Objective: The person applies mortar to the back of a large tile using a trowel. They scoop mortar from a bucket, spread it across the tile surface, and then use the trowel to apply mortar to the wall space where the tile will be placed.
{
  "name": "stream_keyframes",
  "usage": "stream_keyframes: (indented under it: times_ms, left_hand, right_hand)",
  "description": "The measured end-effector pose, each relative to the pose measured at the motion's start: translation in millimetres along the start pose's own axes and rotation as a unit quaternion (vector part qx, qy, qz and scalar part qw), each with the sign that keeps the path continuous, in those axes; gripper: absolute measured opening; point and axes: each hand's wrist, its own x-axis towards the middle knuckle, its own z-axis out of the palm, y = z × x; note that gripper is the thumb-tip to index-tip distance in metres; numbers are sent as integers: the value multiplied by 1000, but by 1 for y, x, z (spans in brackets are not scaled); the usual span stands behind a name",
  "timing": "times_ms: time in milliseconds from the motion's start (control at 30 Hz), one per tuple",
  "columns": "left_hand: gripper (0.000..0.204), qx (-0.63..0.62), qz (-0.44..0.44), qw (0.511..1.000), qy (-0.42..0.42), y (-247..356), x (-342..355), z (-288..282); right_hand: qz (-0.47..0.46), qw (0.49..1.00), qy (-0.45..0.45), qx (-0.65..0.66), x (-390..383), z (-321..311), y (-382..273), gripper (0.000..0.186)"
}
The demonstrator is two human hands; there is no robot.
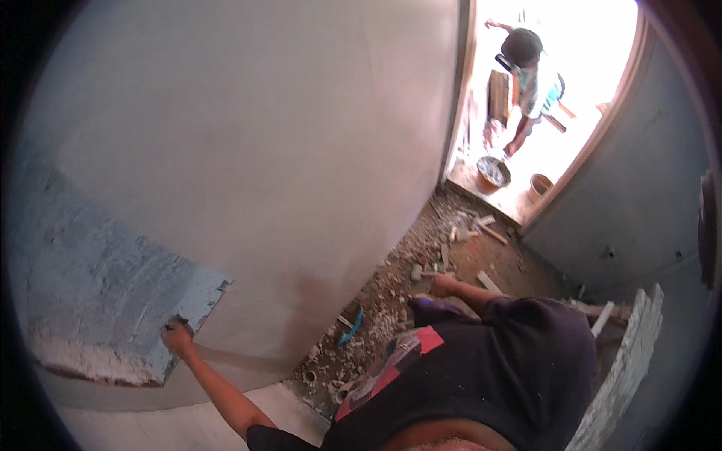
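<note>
My left hand [178,338] reaches out to the wall at the left, its fingers closed round a dark handle [180,322]. A thin straight edge runs up and down past this hand, along the border of a rough blue-grey plaster patch [113,263]; I cannot tell whether it belongs to the tool. Smooth pale wall [301,150] continues beyond that border. In front of my dark shirt, my right hand [445,285] hangs over the littered floor, a finger stretched out and nothing seen in it. Part of that hand is hard to make out.
Rubble [383,293] and wood scraps [492,231] cover the floor, with a blue strip [352,328] by the wall. Through the bright doorway another person [530,83] bends over a bucket of grey mix [492,174]; a second bucket [539,186] stands nearby. A plaster-crusted board [620,368] rises at my right.
</note>
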Motion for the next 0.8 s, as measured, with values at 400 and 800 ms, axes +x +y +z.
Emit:
stream_keyframes:
  times_ms: [400, 800]
  left_hand:
    - [60, 103, -5, 941, 323, 3, -31, -9]
    - [50, 385, -14, 921, 62, 31, -381, 195]
  right_hand:
    - [366, 883, 45, 291, -125, 37, 77, 41]
    - [458, 758, 95, 455, -170, 59, 263, 28]
